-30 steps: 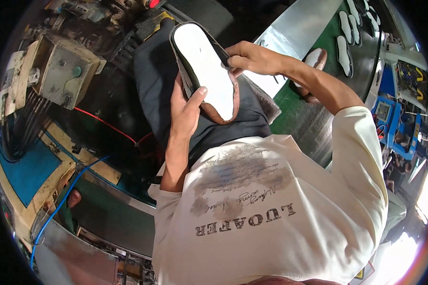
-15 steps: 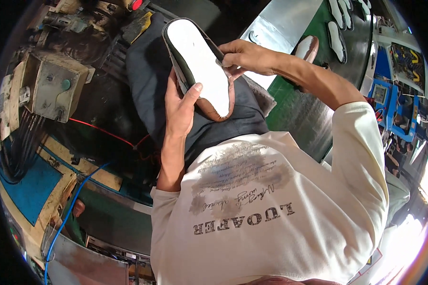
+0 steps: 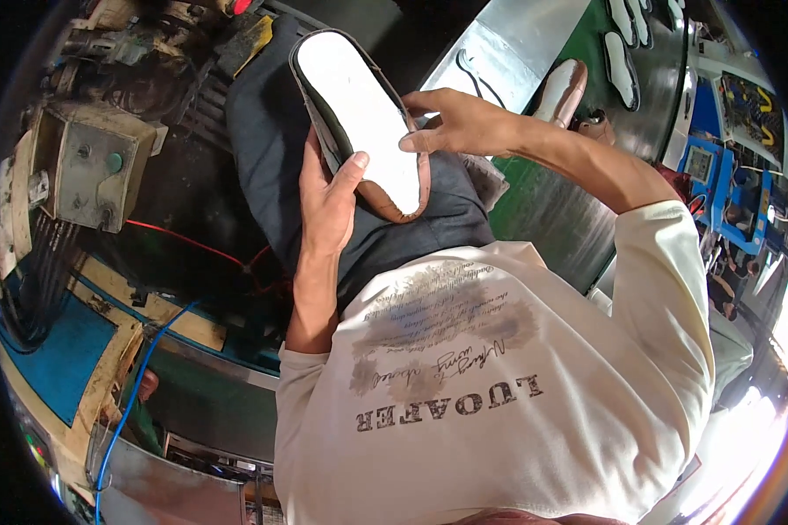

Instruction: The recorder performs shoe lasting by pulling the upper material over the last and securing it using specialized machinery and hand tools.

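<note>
The left hand [image 3: 328,206] clamps the shoe [image 3: 356,118], seemingly to steady it bottom-up; the right hand [image 3: 462,121] touches it, but whether this grip clamps, one cannot tell.

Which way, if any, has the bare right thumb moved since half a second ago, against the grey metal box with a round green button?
Yes: relative to the grey metal box, the right thumb has shifted down the picture.
</note>
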A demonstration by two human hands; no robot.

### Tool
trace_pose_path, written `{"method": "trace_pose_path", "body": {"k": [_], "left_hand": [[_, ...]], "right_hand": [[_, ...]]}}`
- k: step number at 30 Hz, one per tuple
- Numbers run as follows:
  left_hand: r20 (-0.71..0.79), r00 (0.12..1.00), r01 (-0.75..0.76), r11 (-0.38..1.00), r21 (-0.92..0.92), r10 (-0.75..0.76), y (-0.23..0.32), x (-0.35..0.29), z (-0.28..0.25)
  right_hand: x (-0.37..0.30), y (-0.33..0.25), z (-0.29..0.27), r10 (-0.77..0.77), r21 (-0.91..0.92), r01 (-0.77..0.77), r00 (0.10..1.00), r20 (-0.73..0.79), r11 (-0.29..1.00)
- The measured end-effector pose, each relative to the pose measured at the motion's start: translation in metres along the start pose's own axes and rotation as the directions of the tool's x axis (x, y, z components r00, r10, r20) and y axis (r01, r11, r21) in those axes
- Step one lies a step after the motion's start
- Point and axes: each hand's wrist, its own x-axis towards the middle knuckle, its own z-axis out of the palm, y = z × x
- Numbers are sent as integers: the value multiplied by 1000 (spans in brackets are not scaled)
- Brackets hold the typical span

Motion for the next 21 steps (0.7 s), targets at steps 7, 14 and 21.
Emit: {"method": "trace_pose_path", "body": {"k": [7,14,21], "left_hand": [[7,1000,-5,1000,28,5,-1,2,-1],[-5,1000,27,999,-29,-27,-5,1,-2],[13,988,144,941,307,-155,39,13,-18]], "right_hand": [[4,-2,-2,54,127,-54,999,3,990],[4,-6,-1,100,-175,-109,993,-58,979],[6,4,33,7,80,18,952,-306,997]]}}
